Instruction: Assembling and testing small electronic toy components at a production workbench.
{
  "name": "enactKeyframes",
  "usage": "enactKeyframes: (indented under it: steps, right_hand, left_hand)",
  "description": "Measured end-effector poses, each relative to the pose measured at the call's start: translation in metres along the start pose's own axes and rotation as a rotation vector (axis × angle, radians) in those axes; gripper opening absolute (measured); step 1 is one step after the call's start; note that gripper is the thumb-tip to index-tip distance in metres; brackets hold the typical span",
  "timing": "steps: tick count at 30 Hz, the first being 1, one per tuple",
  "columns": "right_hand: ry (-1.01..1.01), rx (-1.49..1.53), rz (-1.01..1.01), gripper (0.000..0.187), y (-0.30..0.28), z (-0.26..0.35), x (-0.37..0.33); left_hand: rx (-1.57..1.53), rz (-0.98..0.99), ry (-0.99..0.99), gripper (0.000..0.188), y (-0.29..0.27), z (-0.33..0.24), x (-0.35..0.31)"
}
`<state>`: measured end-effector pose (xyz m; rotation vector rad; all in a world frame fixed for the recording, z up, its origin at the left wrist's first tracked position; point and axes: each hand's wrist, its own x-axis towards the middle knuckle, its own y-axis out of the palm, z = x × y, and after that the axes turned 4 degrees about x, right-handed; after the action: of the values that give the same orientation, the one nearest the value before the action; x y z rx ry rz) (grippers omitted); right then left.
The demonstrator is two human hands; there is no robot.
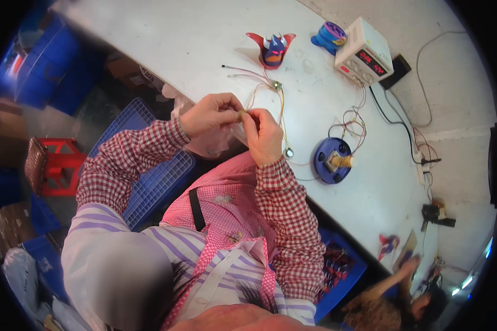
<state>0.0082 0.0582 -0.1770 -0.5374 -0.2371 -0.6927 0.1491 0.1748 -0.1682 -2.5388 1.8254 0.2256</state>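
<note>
Head view: left hand (pixel 212 116) and right hand (pixel 265 136) pinch closed on a small piece (pixel 242 112) below-left of the board (pixel 275 85), apparently a fine-handling step; next move likely needs steady pinches.

Red checked sleeves (pixel 290 226) and a pink apron (pixel 232 185) cover a striped shirt (pixel 96 219).
</note>
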Motion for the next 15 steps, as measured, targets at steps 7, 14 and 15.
enactKeyframes:
  steps: [7,14,15]
  right_hand:
    - [0.026,-0.061,0.030,0.015,0.005,0.001,-0.006]
    - [0.061,-0.084,0.027,0.019,0.005,-0.003,-0.010]
    - [0.075,-0.085,0.030,0.020,0.005,-0.004,-0.010]
  left_hand:
    - [0.104,-0.080,0.025,0.018,0.004,0.005,-0.007]
    - [-0.048,-0.069,-0.016,0.015,0.009,0.007,-0.008]
    - [-0.038,-0.071,-0.015,0.015,0.009,0.008,-0.009]
